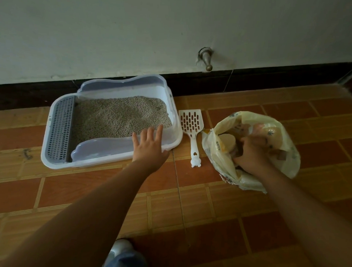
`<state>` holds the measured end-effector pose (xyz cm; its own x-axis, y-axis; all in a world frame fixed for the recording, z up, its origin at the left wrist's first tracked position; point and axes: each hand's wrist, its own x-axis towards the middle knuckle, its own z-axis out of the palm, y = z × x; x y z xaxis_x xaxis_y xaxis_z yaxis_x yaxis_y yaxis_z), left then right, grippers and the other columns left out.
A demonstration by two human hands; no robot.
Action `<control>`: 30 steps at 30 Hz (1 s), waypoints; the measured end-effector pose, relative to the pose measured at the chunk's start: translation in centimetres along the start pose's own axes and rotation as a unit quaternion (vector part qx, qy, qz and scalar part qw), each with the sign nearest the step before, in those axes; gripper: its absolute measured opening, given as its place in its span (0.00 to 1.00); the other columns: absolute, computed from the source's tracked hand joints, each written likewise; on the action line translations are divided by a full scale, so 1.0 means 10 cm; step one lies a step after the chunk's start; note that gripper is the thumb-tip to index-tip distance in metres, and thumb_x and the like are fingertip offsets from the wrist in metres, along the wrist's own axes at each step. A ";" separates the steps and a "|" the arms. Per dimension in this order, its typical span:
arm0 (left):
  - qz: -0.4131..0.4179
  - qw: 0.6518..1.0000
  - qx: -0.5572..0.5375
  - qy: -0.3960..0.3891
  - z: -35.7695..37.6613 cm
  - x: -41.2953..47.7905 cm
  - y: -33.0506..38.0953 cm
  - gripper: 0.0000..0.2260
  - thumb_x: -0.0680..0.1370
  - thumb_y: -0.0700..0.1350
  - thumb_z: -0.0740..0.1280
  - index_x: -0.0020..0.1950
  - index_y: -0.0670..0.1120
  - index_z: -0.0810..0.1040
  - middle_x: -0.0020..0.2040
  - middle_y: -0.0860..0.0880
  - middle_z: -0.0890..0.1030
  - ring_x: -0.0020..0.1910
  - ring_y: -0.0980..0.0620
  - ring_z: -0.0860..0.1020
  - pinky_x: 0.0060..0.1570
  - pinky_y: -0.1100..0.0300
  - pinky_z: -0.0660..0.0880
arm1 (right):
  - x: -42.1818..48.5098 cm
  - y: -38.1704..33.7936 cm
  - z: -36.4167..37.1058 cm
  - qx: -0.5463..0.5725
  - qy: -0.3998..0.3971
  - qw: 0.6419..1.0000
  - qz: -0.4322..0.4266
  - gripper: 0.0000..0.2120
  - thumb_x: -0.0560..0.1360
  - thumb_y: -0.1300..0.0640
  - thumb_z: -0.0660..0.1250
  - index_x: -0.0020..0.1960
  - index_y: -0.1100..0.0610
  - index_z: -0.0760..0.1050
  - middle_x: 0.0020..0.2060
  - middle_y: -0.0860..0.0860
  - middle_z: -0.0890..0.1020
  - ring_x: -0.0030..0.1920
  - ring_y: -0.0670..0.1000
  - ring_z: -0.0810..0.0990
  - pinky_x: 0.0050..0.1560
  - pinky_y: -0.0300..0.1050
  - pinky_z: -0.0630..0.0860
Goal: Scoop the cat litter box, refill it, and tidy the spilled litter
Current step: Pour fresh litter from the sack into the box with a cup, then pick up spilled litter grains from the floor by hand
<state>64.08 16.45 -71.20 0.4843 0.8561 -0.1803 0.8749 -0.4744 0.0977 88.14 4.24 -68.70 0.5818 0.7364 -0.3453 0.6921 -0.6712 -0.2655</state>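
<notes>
A white litter box [51,129] with a grey grille on its left end stands by the wall, filled with grey litter [120,115]. My left hand [149,148] lies flat with straight fingers over the box's near right rim. A white slotted scoop [192,124] lies on the floor just right of the box. Further right sits a pale yellow litter bag [226,167], its mouth open. My right hand [250,154] reaches into the bag's mouth with curled fingers and grips the bag's crumpled inner plastic.
The floor is orange-brown tile [208,204]. A white wall with a dark skirting runs behind the box, and a metal door stop [206,58] juts from it. My shoe [123,255] shows at the bottom edge.
</notes>
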 end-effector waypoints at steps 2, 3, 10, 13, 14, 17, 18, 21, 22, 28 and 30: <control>0.002 1.000 -0.001 0.000 0.00 0.00 0.00 0.37 0.78 0.58 0.58 0.77 0.49 0.39 0.76 0.44 0.53 0.75 0.43 0.51 0.72 0.40 0.43 | -0.08 -0.06 -0.06 0.008 -0.024 1.000 -0.002 0.26 0.72 0.54 0.69 0.67 0.58 0.65 0.67 0.60 0.67 0.66 0.60 0.66 0.64 0.53 0.65; 0.003 1.000 -0.003 0.000 0.00 0.00 -0.01 0.37 0.78 0.57 0.58 0.77 0.49 0.39 0.76 0.44 0.53 0.75 0.43 0.51 0.72 0.40 0.43 | -0.08 -0.06 -0.07 0.013 -0.018 1.000 -0.012 0.24 0.74 0.56 0.68 0.67 0.59 0.66 0.66 0.59 0.68 0.66 0.60 0.66 0.63 0.51 0.65; 0.018 0.999 -0.028 -0.024 -0.08 0.01 -0.07 0.36 0.78 0.55 0.60 0.77 0.50 0.41 0.76 0.46 0.54 0.75 0.45 0.53 0.73 0.41 0.45 | -0.27 -0.15 -0.27 0.107 0.129 0.986 -0.011 0.09 0.77 0.56 0.62 0.56 0.57 0.74 0.49 0.54 0.79 0.45 0.52 0.75 0.46 0.48 0.73; 0.032 0.998 -0.044 -0.031 -0.15 0.00 -0.13 0.33 0.78 0.52 0.59 0.77 0.50 0.45 0.75 0.46 0.57 0.74 0.45 0.55 0.73 0.43 0.49 | -0.35 -0.27 -0.46 0.123 0.203 0.970 -0.058 0.08 0.77 0.55 0.61 0.53 0.57 0.75 0.43 0.49 0.77 0.43 0.50 0.73 0.44 0.48 0.74; 0.034 0.998 -0.046 -0.026 -0.16 -0.01 -0.16 0.32 0.78 0.51 0.59 0.77 0.50 0.47 0.75 0.46 0.58 0.74 0.46 0.57 0.73 0.43 0.51 | -0.36 -0.33 -0.52 0.127 0.219 0.964 -0.074 0.09 0.77 0.56 0.61 0.53 0.57 0.75 0.42 0.48 0.75 0.43 0.49 0.73 0.42 0.46 0.72; 0.015 0.999 -0.041 -0.012 -0.19 -0.09 -0.27 0.29 0.79 0.49 0.58 0.77 0.49 0.51 0.73 0.47 0.62 0.72 0.46 0.60 0.72 0.46 0.55 | -0.36 -0.53 -0.66 0.140 0.247 0.949 -0.134 0.08 0.78 0.56 0.60 0.53 0.57 0.75 0.43 0.48 0.75 0.43 0.49 0.74 0.38 0.41 0.69; 0.008 0.999 -0.035 -0.013 -0.19 -0.11 -0.33 0.28 0.79 0.49 0.58 0.76 0.49 0.52 0.73 0.47 0.62 0.72 0.46 0.60 0.72 0.46 0.55 | -0.36 -0.60 -0.68 0.143 0.253 0.944 -0.157 0.08 0.78 0.57 0.60 0.52 0.57 0.76 0.43 0.48 0.75 0.43 0.49 0.74 0.37 0.41 0.69; -0.019 1.000 -0.013 -0.011 -0.24 -0.19 -0.54 0.25 0.79 0.47 0.57 0.76 0.49 0.55 0.73 0.47 0.63 0.72 0.47 0.61 0.72 0.47 0.55 | -0.38 -0.82 -0.66 0.131 0.248 0.932 -0.227 0.07 0.77 0.58 0.61 0.51 0.58 0.76 0.42 0.48 0.75 0.44 0.48 0.73 0.35 0.37 0.67; -0.028 1.000 -0.004 -0.008 -0.25 -0.23 -0.62 0.25 0.79 0.47 0.57 0.75 0.49 0.56 0.73 0.48 0.64 0.72 0.47 0.61 0.73 0.47 0.54 | -0.39 -0.89 -0.63 0.119 0.242 0.930 -0.249 0.07 0.77 0.58 0.61 0.51 0.58 0.76 0.42 0.48 0.75 0.44 0.48 0.73 0.35 0.36 0.67; -0.064 0.998 0.018 0.017 -0.32 -0.48 -1.07 0.24 0.79 0.46 0.59 0.75 0.49 0.58 0.73 0.48 0.62 0.74 0.48 0.58 0.73 0.45 0.51 | -0.46 -1.28 -0.32 0.059 0.204 0.907 -0.364 0.07 0.77 0.62 0.61 0.44 0.63 0.76 0.37 0.54 0.77 0.41 0.53 0.74 0.39 0.45 0.69; -0.073 0.997 0.016 0.024 -0.32 -0.57 -1.20 0.25 0.78 0.46 0.60 0.75 0.50 0.57 0.73 0.49 0.62 0.74 0.47 0.58 0.73 0.44 0.53 | -0.47 -1.37 -0.18 0.042 0.193 0.903 -0.383 0.08 0.77 0.63 0.61 0.41 0.64 0.75 0.34 0.56 0.77 0.39 0.55 0.75 0.37 0.48 0.70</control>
<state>50.80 17.97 -68.20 0.3513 0.9252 -0.1434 0.9362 -0.3490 0.0418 76.70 10.14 -61.82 0.0637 0.9510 0.3025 0.9289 0.0543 -0.3663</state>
